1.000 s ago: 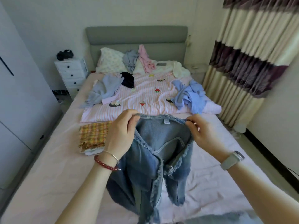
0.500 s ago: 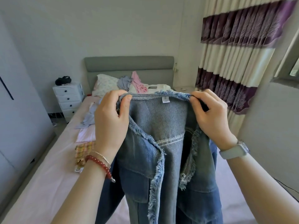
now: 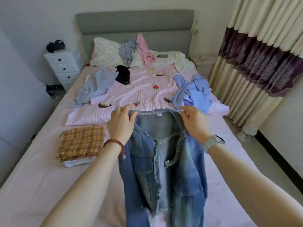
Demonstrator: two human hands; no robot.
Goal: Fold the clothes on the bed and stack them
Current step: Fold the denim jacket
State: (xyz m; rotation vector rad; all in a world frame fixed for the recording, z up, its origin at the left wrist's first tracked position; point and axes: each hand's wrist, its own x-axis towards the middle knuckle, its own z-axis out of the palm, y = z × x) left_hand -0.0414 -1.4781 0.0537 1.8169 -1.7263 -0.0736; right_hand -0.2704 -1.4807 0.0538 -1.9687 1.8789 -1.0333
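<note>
Pinching denim jacket (image 3: 164, 161) collar, left hand (image 3: 121, 125), right hand (image 3: 193, 123)

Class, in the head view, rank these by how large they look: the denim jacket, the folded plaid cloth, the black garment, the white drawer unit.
1. denim jacket, though nearest the camera
2. folded plaid cloth
3. white drawer unit
4. black garment

The drawer unit stands farther back, so its place is unsure.
</note>
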